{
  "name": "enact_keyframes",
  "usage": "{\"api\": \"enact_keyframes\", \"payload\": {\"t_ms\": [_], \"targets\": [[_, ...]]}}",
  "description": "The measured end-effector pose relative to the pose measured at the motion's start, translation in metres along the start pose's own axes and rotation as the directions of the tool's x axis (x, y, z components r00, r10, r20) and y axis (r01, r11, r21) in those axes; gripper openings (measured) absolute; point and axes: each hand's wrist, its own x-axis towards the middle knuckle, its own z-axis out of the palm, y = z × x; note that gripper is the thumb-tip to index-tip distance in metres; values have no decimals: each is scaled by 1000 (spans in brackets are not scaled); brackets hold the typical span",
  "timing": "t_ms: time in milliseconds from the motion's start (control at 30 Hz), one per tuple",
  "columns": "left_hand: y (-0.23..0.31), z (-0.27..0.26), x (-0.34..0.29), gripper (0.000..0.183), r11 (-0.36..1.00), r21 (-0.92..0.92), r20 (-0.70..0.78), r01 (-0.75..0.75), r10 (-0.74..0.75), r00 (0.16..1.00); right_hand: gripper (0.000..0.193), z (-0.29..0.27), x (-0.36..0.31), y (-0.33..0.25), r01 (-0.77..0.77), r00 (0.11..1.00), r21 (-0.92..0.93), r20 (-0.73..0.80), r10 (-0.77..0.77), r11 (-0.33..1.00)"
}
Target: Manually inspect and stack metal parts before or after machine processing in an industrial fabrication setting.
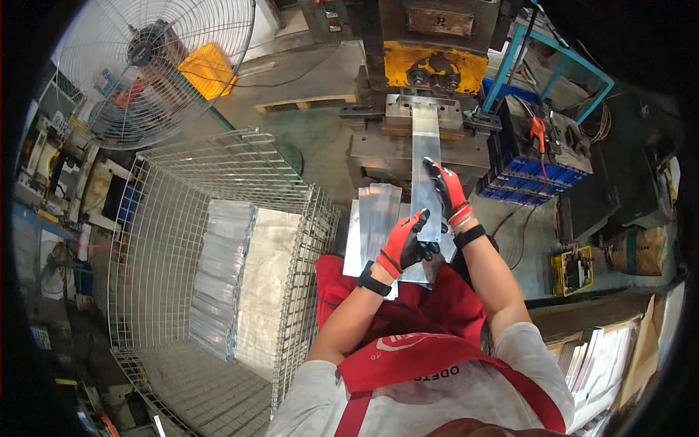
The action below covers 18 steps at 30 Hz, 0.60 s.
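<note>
A long, shiny metal strip stretches away from me, its far end on the die block of a press. My right hand, in a red and black glove, grips the strip's right edge with the thumb on top. My left hand, gloved alike, is closed at the strip's near left edge; its fingers are partly hidden. Below the strip, a loose stack of flat metal strips lies fanned out just above my red apron.
A wire mesh cage holding stacked metal strips stands at left. Behind it is a large fan. The press rises ahead. Blue crates with tools on top and a yellow bin are at right.
</note>
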Motion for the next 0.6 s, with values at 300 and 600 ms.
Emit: {"api": "enact_keyframes", "payload": {"t_ms": [300, 600], "targets": [[-2, -4, 2, 34, 999, 18, -44, 29, -28, 999, 29, -4, -4, -9, -105, 994, -181, 12, 109, 978], [-1, 0, -2, 33, 998, 64, -118, 20, -13, 993, 28, -8, 2, 7, -75, 997, -312, -25, 70, 947]]}}
